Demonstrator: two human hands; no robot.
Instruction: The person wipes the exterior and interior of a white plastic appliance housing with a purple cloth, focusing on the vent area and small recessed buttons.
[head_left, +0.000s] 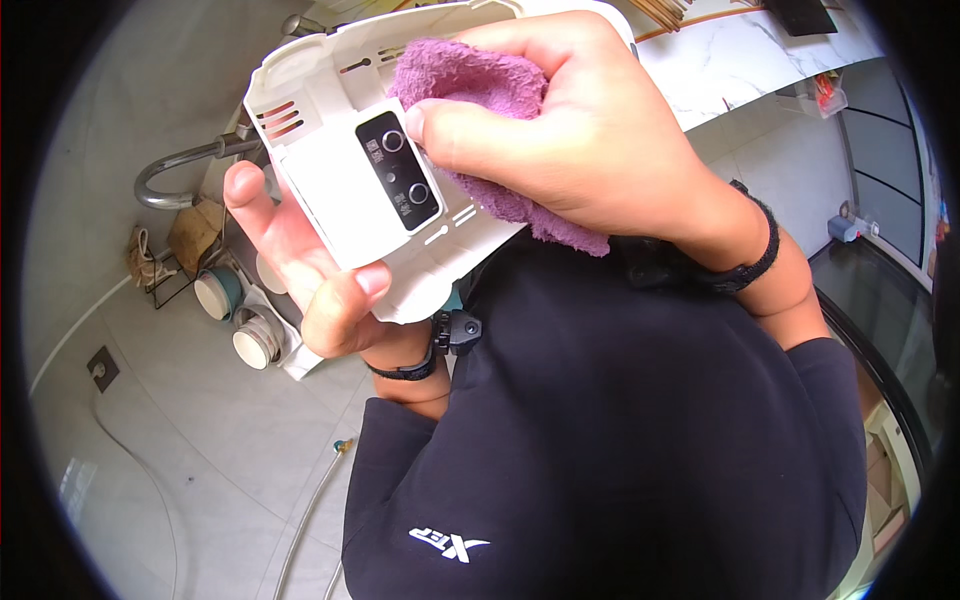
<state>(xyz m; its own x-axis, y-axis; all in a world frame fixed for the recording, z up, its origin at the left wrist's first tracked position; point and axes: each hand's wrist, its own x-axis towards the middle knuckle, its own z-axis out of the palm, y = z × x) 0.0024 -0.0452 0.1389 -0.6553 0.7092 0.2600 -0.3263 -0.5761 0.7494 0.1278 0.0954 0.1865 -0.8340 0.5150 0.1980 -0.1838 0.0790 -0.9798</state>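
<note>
My left hand (311, 277) holds a white plastic appliance housing (337, 202) from its lower left side, thumb on its near edge and fingers behind it. The housing has slots in its walls and a black panel (394, 172) with two round buttons and some writing. A purple terry cloth (480, 82) is pinched in my right hand (570, 127), between thumb and fingers, beside the panel and against the inside of the housing. Part of the cloth hangs down below my palm. The fingertips of my right hand are hidden behind the cloth.
A curved metal faucet (169, 176) is at the left, above stacked bowls (257, 343) and a wire rack (161, 281). A marbled countertop (727, 67) runs along the upper right. Lower left, a hose (307, 510) hangs near a wall socket (101, 369).
</note>
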